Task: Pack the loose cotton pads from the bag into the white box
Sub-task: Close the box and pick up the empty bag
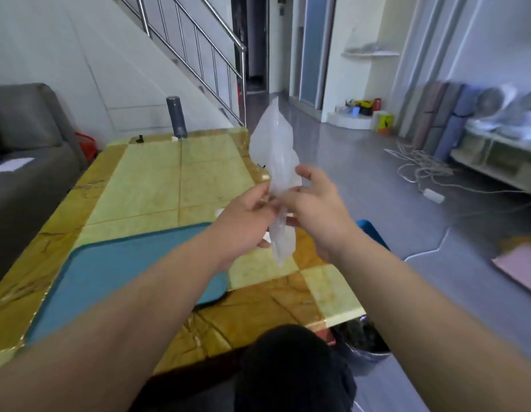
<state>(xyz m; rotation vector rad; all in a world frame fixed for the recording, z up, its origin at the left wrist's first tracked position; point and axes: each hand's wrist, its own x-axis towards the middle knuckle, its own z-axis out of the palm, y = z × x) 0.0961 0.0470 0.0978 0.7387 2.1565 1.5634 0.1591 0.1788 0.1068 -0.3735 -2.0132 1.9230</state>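
Fingers (pixel 259 195) of left hand (pixel 243 230) and right hand (pixel 320 215) pinching bag (pixel 276 144), upright over table (pixel 151 173) edge

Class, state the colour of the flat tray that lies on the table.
Plain teal blue, with no pattern. The tray shows best in the head view.

- Premises: a home, living room.
- Grey sofa (pixel 26 135) against the left wall.
- Indoor staircase with metal railing (pixel 198 52) behind a tiled low table (pixel 157 171).
- Electric fans (pixel 493 104), rolled mats (pixel 445 120) and loose cables (pixel 418 168) along the right side.
- Hallway (pixel 255 55) beyond.
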